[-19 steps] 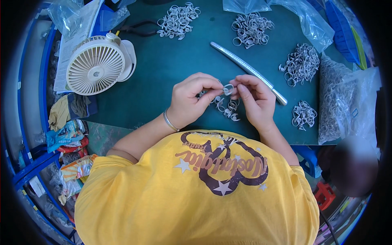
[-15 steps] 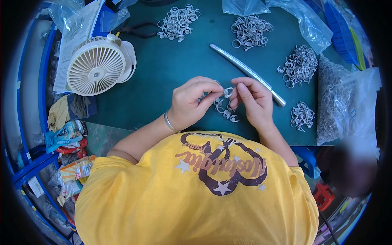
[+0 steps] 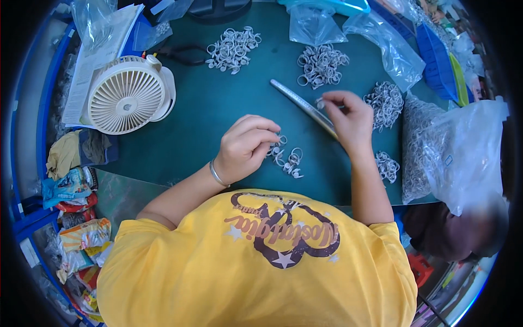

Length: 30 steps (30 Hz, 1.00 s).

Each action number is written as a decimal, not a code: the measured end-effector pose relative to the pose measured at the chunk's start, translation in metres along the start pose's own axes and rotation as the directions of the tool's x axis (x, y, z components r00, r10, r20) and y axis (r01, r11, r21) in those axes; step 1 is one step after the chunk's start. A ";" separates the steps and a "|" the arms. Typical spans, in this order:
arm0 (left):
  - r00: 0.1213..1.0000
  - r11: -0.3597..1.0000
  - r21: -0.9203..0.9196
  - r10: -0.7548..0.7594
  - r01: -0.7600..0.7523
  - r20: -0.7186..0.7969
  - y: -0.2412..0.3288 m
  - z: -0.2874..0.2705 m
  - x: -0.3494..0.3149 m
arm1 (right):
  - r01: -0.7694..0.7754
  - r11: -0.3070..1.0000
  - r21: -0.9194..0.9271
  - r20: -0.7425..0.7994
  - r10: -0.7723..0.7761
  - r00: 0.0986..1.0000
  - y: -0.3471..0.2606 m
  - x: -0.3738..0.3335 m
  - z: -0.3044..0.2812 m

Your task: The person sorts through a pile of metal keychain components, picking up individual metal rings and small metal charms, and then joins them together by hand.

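My left hand (image 3: 245, 147) rests low over the mat with its fingers loosely bent and apart, the tips beside a small loose group of grey metal rings (image 3: 280, 161). Nothing shows between those fingers, though their undersides are partly hidden. My right hand (image 3: 350, 121) is raised over a long ruler-like silver stick (image 3: 302, 103), pinching one small grey ring (image 3: 320, 103) between thumb and fingertips. To the right of this hand lies a heap of similar rings (image 3: 384, 105), with a smaller heap (image 3: 387, 167) below it, close to my right forearm.
Two more ring heaps (image 3: 233, 49) (image 3: 322, 65) lie at the back. A bulging clear bag of rings (image 3: 422, 147) stands at the right edge. The white fan (image 3: 128, 95) and dark-handled pliers (image 3: 185, 54) are at left. Plastic bags (image 3: 317, 27) and blue bins (image 3: 436, 62) line the far side.
My hands have come apart. The right one has moved right and away from me, carrying a ring; the left has stayed near the small group. The whole view has shifted slightly.
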State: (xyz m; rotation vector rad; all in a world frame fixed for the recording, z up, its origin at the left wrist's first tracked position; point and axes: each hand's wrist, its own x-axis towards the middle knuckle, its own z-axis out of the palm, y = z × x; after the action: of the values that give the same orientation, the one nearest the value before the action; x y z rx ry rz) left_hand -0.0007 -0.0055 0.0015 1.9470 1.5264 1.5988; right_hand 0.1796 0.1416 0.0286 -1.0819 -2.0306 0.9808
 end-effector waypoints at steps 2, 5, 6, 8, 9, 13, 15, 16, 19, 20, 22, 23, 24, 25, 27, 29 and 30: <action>1.000 1.000 -0.007 -0.023 0.023 -0.012 0.000 0.000 0.000 | 0.096 0.992 -0.079 -0.042 -0.099 0.994 0.008 0.023 -0.003; 0.998 0.999 -0.011 -0.049 0.049 -0.043 -0.001 0.001 0.002 | 0.145 0.967 -0.209 -0.078 -0.164 0.983 0.015 0.046 -0.003; 0.997 0.998 -0.002 -0.057 0.057 -0.059 -0.001 0.000 -0.001 | 0.166 0.952 -0.256 -0.085 -0.193 0.977 0.019 0.050 0.000; 0.996 0.998 0.002 -0.069 0.069 -0.058 -0.003 0.000 0.000 | 0.207 0.927 -0.313 -0.090 -0.246 0.965 0.025 0.056 0.001; 0.995 0.996 0.010 -0.085 0.085 -0.050 -0.006 0.000 -0.001 | 0.197 0.930 -0.310 -0.083 -0.233 0.969 0.027 0.057 0.002; 0.986 0.986 0.022 -0.163 0.163 0.040 -0.008 0.002 -0.002 | 0.235 0.948 -0.216 -0.045 -0.250 0.967 -0.001 0.032 0.007; 0.983 0.987 0.093 -0.140 0.130 0.115 -0.007 0.004 -0.005 | 0.277 0.960 -0.048 0.370 -0.240 0.898 -0.012 0.007 0.004; 0.976 0.985 0.155 -0.100 0.070 0.192 -0.008 0.004 -0.005 | 0.274 0.962 -0.015 0.525 -0.225 0.821 -0.016 -0.005 0.003; 0.935 0.984 0.083 -0.177 0.159 0.308 -0.012 0.003 -0.006 | 0.144 0.988 -0.063 0.702 -0.059 0.710 -0.018 -0.036 0.003; 0.946 0.986 0.081 -0.163 0.146 0.281 -0.012 0.005 -0.008 | 0.144 0.988 -0.051 0.690 -0.069 0.721 -0.015 -0.040 0.003; 0.942 0.987 0.082 -0.160 0.142 0.294 -0.012 0.004 -0.007 | 0.141 0.989 -0.041 0.674 -0.077 0.735 -0.012 -0.045 0.001; 0.941 0.987 0.084 -0.155 0.136 0.302 -0.012 0.004 -0.007 | 0.170 0.984 -0.049 0.644 -0.099 0.758 -0.012 -0.048 0.000; 0.940 0.987 0.086 -0.156 0.136 0.305 -0.012 0.004 -0.006 | 0.202 0.978 -0.056 0.614 -0.126 0.780 -0.011 -0.048 0.000; 0.939 0.986 0.088 -0.159 0.139 0.306 -0.012 0.003 -0.006 | 0.201 0.978 -0.053 0.613 -0.127 0.780 -0.012 -0.048 -0.001; 0.937 0.986 0.090 -0.164 0.142 0.310 -0.011 0.003 -0.006 | 0.077 0.988 -0.131 0.682 0.033 0.731 -0.014 -0.046 -0.005; 0.962 0.993 0.064 -0.114 0.101 0.246 -0.010 0.004 -0.005 | -0.008 0.991 -0.133 0.654 0.094 0.751 -0.014 -0.048 -0.005; 0.962 0.993 0.066 -0.113 0.099 0.250 -0.007 0.004 -0.002 | -0.089 0.987 -0.134 0.624 0.154 0.766 -0.014 -0.048 -0.004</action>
State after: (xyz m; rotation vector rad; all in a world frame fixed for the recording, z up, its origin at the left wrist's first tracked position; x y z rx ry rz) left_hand -0.0013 -0.0026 -0.0059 1.9704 1.5529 1.2246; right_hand 0.2002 0.0958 0.0336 -1.0273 -2.5886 1.4844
